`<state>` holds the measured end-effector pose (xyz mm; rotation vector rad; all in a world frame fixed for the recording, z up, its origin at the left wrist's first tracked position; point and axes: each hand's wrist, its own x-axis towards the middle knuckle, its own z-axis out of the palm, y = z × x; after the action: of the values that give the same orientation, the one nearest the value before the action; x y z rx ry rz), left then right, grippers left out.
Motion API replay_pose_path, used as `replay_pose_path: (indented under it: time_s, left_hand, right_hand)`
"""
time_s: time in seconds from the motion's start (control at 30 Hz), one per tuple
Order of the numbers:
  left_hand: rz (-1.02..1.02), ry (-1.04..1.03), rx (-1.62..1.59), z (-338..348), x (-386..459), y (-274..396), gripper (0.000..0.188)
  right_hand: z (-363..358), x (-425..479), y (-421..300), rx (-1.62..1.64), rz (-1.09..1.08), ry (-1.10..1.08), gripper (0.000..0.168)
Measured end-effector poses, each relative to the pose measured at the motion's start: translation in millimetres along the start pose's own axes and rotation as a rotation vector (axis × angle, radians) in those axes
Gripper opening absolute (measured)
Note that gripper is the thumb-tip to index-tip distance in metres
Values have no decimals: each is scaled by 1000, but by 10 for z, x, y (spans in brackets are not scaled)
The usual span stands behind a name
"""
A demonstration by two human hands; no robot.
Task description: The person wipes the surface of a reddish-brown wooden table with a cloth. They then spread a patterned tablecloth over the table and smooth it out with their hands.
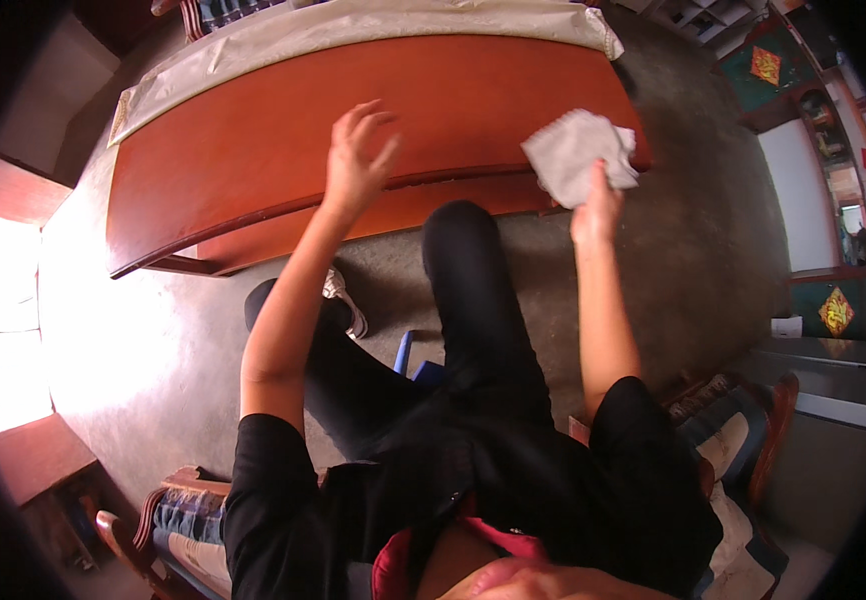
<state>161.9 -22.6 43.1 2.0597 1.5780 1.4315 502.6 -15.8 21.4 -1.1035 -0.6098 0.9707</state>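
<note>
My right hand (599, 206) grips a folded light grey cloth (574, 156) near the right end of a reddish-brown wooden table (275, 127). The cloth is slightly blurred, and whether it touches the tabletop I cannot tell. My left hand (362, 154) is raised over the table's near edge with its fingers apart and nothing in it. A pale patterned tablecloth (373, 28) is pushed back along the table's far side, leaving the wood in front of it bare.
Below my legs stands a blue object (427, 373), partly hidden. Wooden seats with patterned covers (197, 551) are on both sides behind me. A cabinet with green panels (849, 300) lines the right. Bright light falls on the concrete floor (133, 337) at left.
</note>
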Motion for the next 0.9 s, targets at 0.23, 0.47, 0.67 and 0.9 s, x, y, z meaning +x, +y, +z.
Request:
replay_pose_path:
  time_s: [0.23, 0.47, 0.67, 0.9]
  left_hand:
    - [-79, 135, 155, -228, -42, -593, 26]
    - [-167, -287, 452, -302, -261, -522, 57]
    - [-224, -330, 491, -344, -230, -515, 55]
    - [-234, -300, 542, -285, -231, -523, 53]
  right_hand:
    - [-1351, 1313, 219, -79, 154, 474, 35]
    - [-1044, 1894, 368, 108, 145, 248, 44]
    - [-478, 1119, 482, 204, 188, 51, 39]
    - [332, 39, 672, 184, 349, -8, 33]
